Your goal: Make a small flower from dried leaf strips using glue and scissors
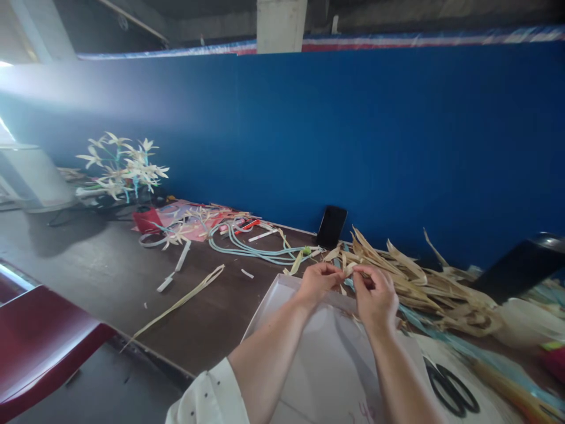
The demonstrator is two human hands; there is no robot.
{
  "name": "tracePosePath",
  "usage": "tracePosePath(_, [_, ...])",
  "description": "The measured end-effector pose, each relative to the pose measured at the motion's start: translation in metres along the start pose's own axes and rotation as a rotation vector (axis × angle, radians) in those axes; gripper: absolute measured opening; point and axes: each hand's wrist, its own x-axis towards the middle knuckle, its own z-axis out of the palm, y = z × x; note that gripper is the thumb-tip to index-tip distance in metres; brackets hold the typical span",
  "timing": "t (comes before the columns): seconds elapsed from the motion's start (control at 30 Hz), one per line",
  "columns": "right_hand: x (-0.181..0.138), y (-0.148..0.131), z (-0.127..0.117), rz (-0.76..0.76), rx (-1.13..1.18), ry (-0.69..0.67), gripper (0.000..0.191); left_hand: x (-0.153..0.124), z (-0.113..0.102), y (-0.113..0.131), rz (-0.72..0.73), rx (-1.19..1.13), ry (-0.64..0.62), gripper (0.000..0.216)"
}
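My left hand [321, 280] and my right hand [375, 294] meet over the far edge of a white shallow box [318, 347]. Between their fingertips is a small pale piece of dried husk [349, 270], pinched from both sides. Its lower part hangs near the box rim, and my fingers partly cover it. Just beyond my right hand lies a heap of dry tan corn husks [410, 277]. A black phone [332, 227] leans upright against the blue wall behind my hands.
Black-handled scissors [450, 386] lie at the lower right. Looped pale-blue cords [256, 250] and a long husk strip [180, 303] rest on the dark table. Husk flowers [128, 165] stand at the back left. A dark red chair [44, 347] is at the left edge.
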Motion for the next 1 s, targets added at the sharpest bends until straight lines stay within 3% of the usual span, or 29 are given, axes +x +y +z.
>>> tracePosePath(0.27, [-0.002,-0.002,-0.002,0.085,0.054,-0.042,0.018,-0.003,0.002,0.005,0.016,0.023,0.015,0.033])
tracePosePath(0.43, [-0.006,0.001,-0.002,0.444,0.249,-0.006,0.035,-0.002,0.001,0.003,0.036,0.059,0.071,0.033])
tracePosePath(0.57, [-0.008,0.002,0.0,0.655,0.456,-0.182,0.041,-0.002,0.002,0.004,0.043,0.114,0.061,0.031])
tracePosePath(0.73, [-0.009,0.001,0.003,0.688,0.542,-0.246,0.042,-0.003,0.002,0.004,0.059,0.152,0.035,0.029])
tracePosePath(1.0, [-0.007,-0.008,-0.001,0.731,0.588,-0.177,0.039,-0.003,0.0,0.003,0.023,0.143,0.023,0.032])
